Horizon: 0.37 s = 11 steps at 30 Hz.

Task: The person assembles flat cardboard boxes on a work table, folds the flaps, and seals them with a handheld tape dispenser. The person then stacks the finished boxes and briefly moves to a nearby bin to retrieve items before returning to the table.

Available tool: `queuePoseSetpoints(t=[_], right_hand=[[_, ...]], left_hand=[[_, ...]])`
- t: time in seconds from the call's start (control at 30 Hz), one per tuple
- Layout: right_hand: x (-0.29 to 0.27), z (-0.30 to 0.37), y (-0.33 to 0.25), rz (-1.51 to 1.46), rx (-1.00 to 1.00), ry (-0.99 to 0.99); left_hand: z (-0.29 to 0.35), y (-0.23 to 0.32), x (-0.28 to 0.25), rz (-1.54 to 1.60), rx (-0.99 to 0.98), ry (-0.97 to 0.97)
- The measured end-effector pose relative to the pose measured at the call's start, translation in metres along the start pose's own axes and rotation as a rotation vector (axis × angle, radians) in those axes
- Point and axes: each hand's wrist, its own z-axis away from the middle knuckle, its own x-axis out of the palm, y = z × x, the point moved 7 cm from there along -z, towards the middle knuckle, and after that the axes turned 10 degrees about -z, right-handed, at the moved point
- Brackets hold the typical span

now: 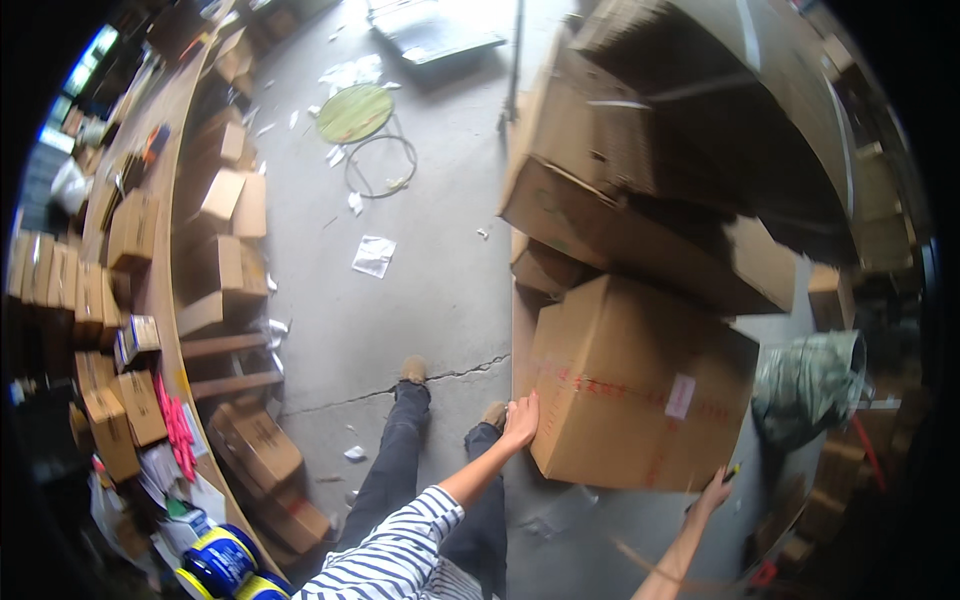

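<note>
A large brown cardboard box [640,400], taped and bearing red print and a pale label, is between my two hands. My left hand [522,420] presses its fingers against the box's left side. At the box's near right corner, my right hand [712,492] is closed at the lower edge. A small yellow-tipped thing [734,471] sticks out beside the right fingers; its kind is too small to tell. The undersides of the box and of my right fingers are hidden. Bigger cartons [620,220] are stacked directly beyond the box.
A long workbench [170,290] with small boxes runs along the left, with open cartons [235,205] beneath it. A green round-topped stool [355,113] and a flat cart [430,40] stand ahead. Paper scraps [374,256] litter the floor. A greenish sack [810,385] is at the right.
</note>
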Motion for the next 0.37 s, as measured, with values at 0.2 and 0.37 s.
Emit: queuePoseSetpoints(t=[0.2,0.37], right_hand=[[0.024,0.139,-0.069,-0.236,0.41,-0.105],[0.018,0.145,-0.031,-0.188,0.796,-0.378]], left_hand=[[-0.013,0.021,-0.11,-0.506,0.353,0.119],[-0.033,-0.057,-0.143,-0.213,0.019,0.004]])
